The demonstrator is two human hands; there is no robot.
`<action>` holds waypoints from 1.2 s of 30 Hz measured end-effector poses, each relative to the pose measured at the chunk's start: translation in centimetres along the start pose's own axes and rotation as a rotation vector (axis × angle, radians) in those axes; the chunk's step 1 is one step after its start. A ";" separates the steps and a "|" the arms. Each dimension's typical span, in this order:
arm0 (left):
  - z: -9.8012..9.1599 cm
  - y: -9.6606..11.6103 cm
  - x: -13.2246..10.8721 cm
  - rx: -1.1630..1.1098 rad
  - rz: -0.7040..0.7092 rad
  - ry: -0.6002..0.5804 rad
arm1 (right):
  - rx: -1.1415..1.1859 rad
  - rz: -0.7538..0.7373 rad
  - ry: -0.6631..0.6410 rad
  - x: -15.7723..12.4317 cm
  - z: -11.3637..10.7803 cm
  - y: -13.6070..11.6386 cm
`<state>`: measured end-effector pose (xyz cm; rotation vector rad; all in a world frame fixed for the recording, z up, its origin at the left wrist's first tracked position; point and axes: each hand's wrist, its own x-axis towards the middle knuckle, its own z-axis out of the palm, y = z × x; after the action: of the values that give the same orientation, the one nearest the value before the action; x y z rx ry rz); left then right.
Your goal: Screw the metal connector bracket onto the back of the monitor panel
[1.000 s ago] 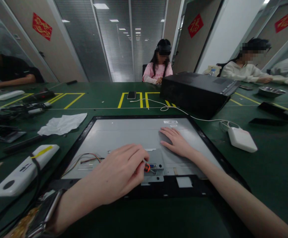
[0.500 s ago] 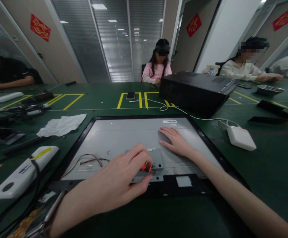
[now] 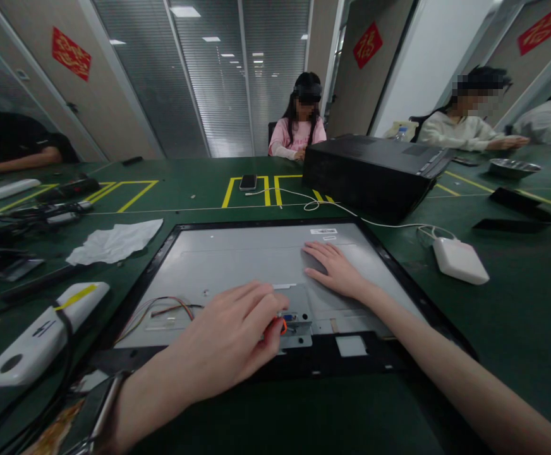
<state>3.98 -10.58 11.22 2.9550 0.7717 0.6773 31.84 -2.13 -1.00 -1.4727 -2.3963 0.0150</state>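
A display panel [image 3: 251, 249] with a grey metal back and black frame lies flat on the table. My left hand [image 3: 242, 325] is closed round a small screwdriver [image 3: 284, 326], of which only a bit of orange and black handle shows past the fingers. It is over the metal bracket [image 3: 304, 327] near the panel's front edge; the tip is too small to make out. On the right part of the panel, my right hand [image 3: 335, 270] rests flat with fingers stretched out. Thin coloured wires [image 3: 175, 302] curl to the left of my left hand.
Left are a white power strip [image 3: 43, 335] with black cables, and a crumpled tissue [image 3: 117, 242]. Behind the panel stand a large black casing [image 3: 370, 174] and a phone [image 3: 248, 182]. A white adapter [image 3: 460, 259] is at right. Several people sit around the green table [image 3: 531, 316].
My left fingers have closed further round the screwdriver handle, and the thumb has drawn in from its stretched position. My right hand has stayed in place on the panel.
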 end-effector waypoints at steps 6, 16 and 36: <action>-0.2 0.2 -0.3 -0.242 -0.090 -0.163 | 0.001 -0.001 0.003 0.0 0.0 0.1; -0.6 0.2 -0.4 -0.258 -0.089 -0.226 | 0.000 -0.003 0.005 0.0 0.1 0.2; -0.7 0.2 -0.2 -0.260 -0.050 -0.235 | -0.004 0.006 -0.003 -0.1 0.1 0.1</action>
<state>3.64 -10.93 11.77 2.7050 0.6771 0.3829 31.93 -2.12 -1.09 -1.4823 -2.3959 0.0139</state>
